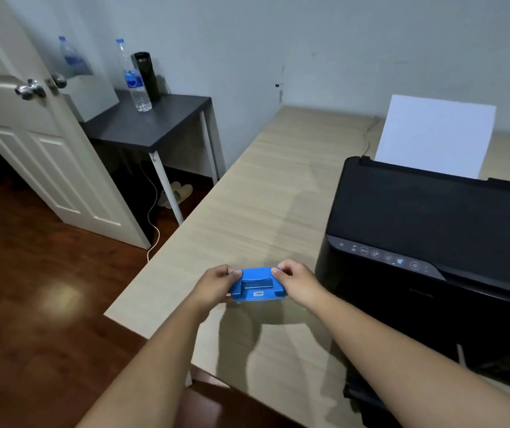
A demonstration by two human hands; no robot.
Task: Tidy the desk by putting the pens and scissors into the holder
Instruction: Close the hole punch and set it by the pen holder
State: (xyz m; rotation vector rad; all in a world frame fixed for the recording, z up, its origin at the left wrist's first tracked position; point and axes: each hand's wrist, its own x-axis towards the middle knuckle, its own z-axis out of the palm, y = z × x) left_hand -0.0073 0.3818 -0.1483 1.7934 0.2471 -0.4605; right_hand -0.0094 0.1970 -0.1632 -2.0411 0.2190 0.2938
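Head view: printer (432, 230) sits right of your hands, paper (435, 134) upright behind. Blue holder (258, 285), low, slotted, raised over desk (247, 196); left hand (216, 284) and right hand (296, 281) pinch its ends.

A home office — printer (432, 230) on a wooden desk (247, 196), panelled door (31, 149).

desk (256, 193): light wood-grain top | printer (426, 242): black, at 3 o'clock, sits directly on it | cable (369, 131): at 1 o'clock
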